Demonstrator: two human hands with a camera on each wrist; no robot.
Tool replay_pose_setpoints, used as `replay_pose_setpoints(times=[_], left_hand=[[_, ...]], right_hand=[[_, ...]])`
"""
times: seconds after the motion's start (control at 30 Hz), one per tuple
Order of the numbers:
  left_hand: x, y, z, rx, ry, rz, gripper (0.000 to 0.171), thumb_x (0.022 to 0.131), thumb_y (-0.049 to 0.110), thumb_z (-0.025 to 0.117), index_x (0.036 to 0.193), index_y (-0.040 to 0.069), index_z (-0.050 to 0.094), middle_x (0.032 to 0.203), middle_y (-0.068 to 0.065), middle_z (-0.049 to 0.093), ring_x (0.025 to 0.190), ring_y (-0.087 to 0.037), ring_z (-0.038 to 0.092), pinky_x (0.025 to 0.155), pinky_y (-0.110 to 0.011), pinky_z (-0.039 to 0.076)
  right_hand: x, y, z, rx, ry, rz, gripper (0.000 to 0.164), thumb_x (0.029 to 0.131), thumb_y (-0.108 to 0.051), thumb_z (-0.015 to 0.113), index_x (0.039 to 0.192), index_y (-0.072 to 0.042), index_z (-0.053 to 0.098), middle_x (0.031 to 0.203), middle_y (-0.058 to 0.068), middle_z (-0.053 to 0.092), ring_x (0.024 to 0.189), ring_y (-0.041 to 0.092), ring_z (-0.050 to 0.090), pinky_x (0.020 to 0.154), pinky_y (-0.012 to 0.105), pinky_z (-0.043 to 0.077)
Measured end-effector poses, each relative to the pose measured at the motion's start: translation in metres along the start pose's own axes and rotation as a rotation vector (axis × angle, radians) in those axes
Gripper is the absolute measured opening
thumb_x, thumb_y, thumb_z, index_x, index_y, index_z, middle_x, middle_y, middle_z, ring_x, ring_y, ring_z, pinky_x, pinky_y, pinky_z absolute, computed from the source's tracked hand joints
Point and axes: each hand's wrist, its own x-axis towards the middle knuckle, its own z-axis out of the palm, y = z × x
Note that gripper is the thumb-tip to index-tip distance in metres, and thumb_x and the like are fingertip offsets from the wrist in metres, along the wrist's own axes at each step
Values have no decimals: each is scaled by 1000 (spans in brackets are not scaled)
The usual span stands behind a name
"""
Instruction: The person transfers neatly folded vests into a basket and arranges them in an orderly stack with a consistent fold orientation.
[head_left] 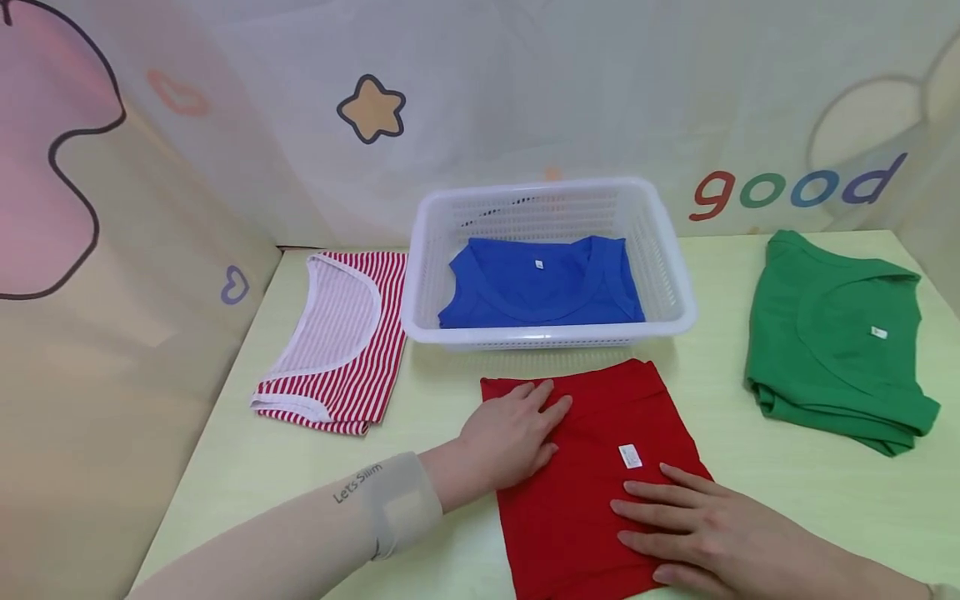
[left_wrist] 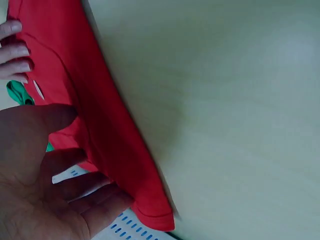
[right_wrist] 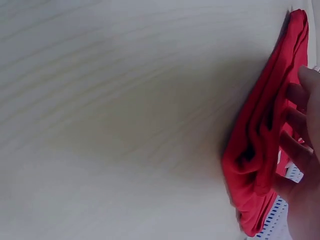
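A folded red shirt (head_left: 592,475) with a small white label lies on the pale yellow-green table (head_left: 787,483) in front of me. My left hand (head_left: 513,433) rests flat on its left side, fingers straight. My right hand (head_left: 697,525) lies flat on the lower right part, fingers spread and straight. The left wrist view shows the red shirt (left_wrist: 100,125) under my left hand (left_wrist: 45,185), with the other hand's fingertips (left_wrist: 15,50) at the far edge. The right wrist view shows the shirt's folded edge (right_wrist: 260,165) beside my right hand (right_wrist: 300,145).
A white plastic basket (head_left: 675,283) behind the red shirt holds a folded blue shirt (head_left: 540,283). A red-and-white striped top (head_left: 337,342) lies at the left, a folded green shirt (head_left: 840,342) at the right. Printed fabric walls enclose the table.
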Motion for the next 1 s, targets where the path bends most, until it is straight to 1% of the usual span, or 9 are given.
replay_pose_setpoints(times=[0.03, 0.2, 0.27, 0.3, 0.43, 0.7, 0.8, 0.9, 1.0], left_hand=[[-1, 1, 0, 4, 6, -7, 66, 103, 46, 69, 161, 21, 50, 161, -8, 53, 143, -24, 56, 110, -30, 53], [-1, 4, -2, 5, 24, -31, 67, 102, 48, 69, 161, 21, 51, 159, -9, 55, 139, -25, 59, 105, -31, 56], [2, 4, -4, 15, 30, -32, 69, 102, 50, 68, 162, 21, 49, 159, -9, 54, 139, -25, 59, 105, -33, 57], [4, 5, -6, 27, 35, -25, 70, 102, 50, 67, 163, 22, 48, 160, -9, 53, 139, -25, 58, 107, -35, 56], [18, 7, -15, 90, 49, 35, 70, 103, 52, 64, 165, 25, 44, 163, -6, 49, 145, -24, 53, 115, -38, 50], [61, 25, -33, 40, -27, 165, 69, 106, 49, 63, 168, 32, 37, 172, 1, 38, 157, -18, 38, 124, -29, 37], [73, 30, -35, 37, -64, 215, 68, 107, 49, 61, 168, 34, 35, 174, 3, 33, 160, -16, 30, 127, -28, 30], [77, 29, -35, 49, -102, 239, 68, 107, 49, 60, 168, 36, 34, 175, 5, 30, 162, -15, 26, 128, -27, 27], [77, 27, -34, 59, -128, 246, 68, 107, 50, 60, 168, 38, 33, 175, 6, 30, 162, -15, 25, 128, -27, 28]], right_hand=[[0, 0, -1, -4, -5, 1, 49, 106, -55, 60, 151, -35, 62, 154, -9, 60, 135, 19, 62, 129, 28, 24], [1, -3, -1, -18, -26, 24, 53, 105, -59, 58, 152, -36, 60, 154, -9, 59, 136, 18, 62, 112, 42, 52], [1, -6, 1, -32, 8, 7, 57, 104, -61, 59, 154, -35, 58, 155, -7, 59, 136, 19, 61, 123, 31, 36], [1, -8, 2, -42, 27, -7, 59, 103, -62, 60, 155, -34, 58, 155, -5, 59, 136, 19, 61, 124, 31, 36], [4, -18, 9, -68, 92, -82, 72, 99, -66, 62, 159, -27, 52, 156, 0, 58, 136, 23, 60, 129, 23, -7], [27, -33, 17, -112, 85, -113, 72, 102, -65, 59, 161, -26, 49, 160, -1, 53, 142, 22, 57, 130, 28, -8], [36, -34, 19, -129, 74, -137, 69, 103, -63, 59, 159, -24, 52, 160, 0, 55, 142, 22, 57, 131, 31, 20], [42, -33, 21, -110, 35, -149, 68, 104, -62, 58, 159, -23, 52, 159, -1, 56, 142, 22, 57, 115, 40, 50], [44, -30, 20, -80, 6, -155, 68, 104, -62, 59, 159, -23, 52, 157, -2, 57, 141, 22, 57, 105, 46, 58]])
